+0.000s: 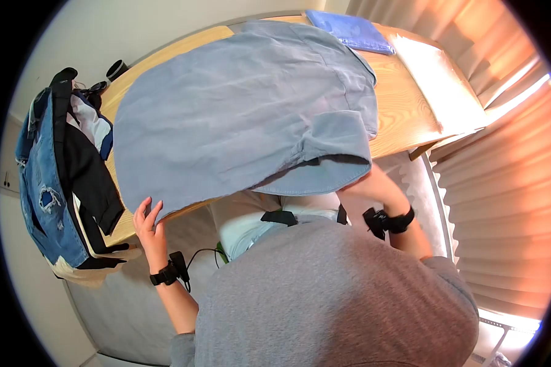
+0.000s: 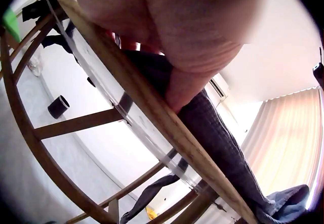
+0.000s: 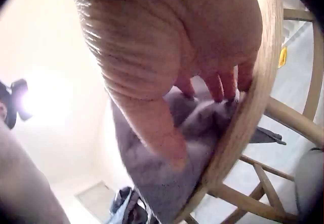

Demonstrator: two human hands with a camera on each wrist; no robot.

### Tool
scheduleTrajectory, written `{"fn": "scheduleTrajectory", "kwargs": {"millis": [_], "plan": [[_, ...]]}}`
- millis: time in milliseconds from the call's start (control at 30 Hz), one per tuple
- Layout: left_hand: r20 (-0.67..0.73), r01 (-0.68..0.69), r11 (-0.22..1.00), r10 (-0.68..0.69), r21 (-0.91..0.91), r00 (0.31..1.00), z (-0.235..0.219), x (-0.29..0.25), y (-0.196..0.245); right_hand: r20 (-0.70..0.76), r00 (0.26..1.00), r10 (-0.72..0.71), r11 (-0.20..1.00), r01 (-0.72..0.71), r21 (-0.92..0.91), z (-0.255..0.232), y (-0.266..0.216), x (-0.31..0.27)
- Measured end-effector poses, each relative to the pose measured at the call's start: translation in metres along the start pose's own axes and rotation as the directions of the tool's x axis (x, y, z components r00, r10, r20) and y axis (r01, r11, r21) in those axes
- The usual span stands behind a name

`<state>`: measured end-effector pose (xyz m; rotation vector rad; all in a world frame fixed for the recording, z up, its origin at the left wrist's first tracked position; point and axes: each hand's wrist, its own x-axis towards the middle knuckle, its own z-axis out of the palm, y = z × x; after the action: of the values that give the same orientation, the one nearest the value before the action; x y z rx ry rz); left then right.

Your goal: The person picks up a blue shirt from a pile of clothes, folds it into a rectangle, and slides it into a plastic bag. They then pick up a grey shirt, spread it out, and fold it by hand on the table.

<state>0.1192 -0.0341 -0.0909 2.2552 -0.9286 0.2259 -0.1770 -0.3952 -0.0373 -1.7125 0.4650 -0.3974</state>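
A grey-blue shirt (image 1: 226, 110) lies spread over the wooden table, its sleeve (image 1: 340, 137) folded in near the front edge on the right. At the shirt's front left corner, my left hand (image 1: 150, 229) rests with its fingers extended on the cloth; in the left wrist view the left hand (image 2: 177, 26) has its thumb beside the table edge. My right hand (image 1: 355, 183) is partly hidden under the shirt's right front part. Seen from the right wrist, the right hand (image 3: 172, 47) touches the bunched cloth (image 3: 172, 183) with fingers and thumb apart.
On the left, jeans (image 1: 52, 177) and dark clothes (image 1: 86, 159) hang in a pile beside the table (image 1: 404, 116). A blue plastic-wrapped packet (image 1: 352, 32) lies at the back, with a black cylindrical object (image 1: 116, 70) at the back left. Curtains (image 1: 502, 202) hang on the right.
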Motion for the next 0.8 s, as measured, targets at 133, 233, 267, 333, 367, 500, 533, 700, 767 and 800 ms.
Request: {"fn": "scheduleTrajectory", "kwargs": {"millis": [133,233,267,333,367,500,533,700,767,800], "plan": [[0.000,0.008,1.000,-0.008,-0.024,1.000,0.000,0.000,-0.001,0.039,0.969,-0.244,0.745,0.214,-0.632,0.032,0.023,0.005],[0.002,0.004,1.000,-0.004,-0.024,1.000,0.001,-0.001,-0.006,-0.067,0.948,-0.312,0.643,0.159,-0.749,0.039,0.034,0.016],[-0.001,0.000,1.000,0.000,-0.015,1.000,0.002,-0.001,-0.007,-0.111,0.942,-0.318,0.726,0.167,-0.667,0.036,0.029,0.021],[0.004,-0.009,1.000,0.009,-0.023,1.000,0.002,-0.001,-0.010,-0.284,0.940,-0.190,0.933,0.082,-0.351,0.032,0.014,0.019],[0.008,-0.014,0.999,0.014,-0.034,1.000,0.001,-0.001,-0.011,-0.390,0.909,-0.148,0.949,0.019,-0.315,0.026,-0.003,0.014],[0.003,0.002,1.000,-0.002,-0.014,1.000,-0.003,0.000,0.001,-0.632,0.656,-0.413,0.699,-0.217,-0.682,-0.079,0.026,-0.026],[0.014,-0.014,1.000,0.015,-0.009,1.000,-0.006,0.000,0.004,-0.694,0.622,-0.363,0.924,0.336,-0.183,-0.066,-0.035,-0.031],[0.032,-0.130,0.990,0.129,0.050,0.991,-0.028,-0.004,0.015,0.120,0.924,-0.362,0.919,0.376,-0.120,-0.119,-0.082,-0.056],[0.069,-0.167,0.980,0.160,0.106,0.985,-0.033,-0.006,0.015,-0.072,0.982,-0.176,0.970,0.160,-0.185,-0.135,-0.067,-0.048],[0.089,-0.175,0.976,0.164,0.128,0.982,-0.034,-0.008,0.011,-0.235,0.971,-0.052,0.981,0.006,-0.193,-0.141,-0.053,-0.033]]}}
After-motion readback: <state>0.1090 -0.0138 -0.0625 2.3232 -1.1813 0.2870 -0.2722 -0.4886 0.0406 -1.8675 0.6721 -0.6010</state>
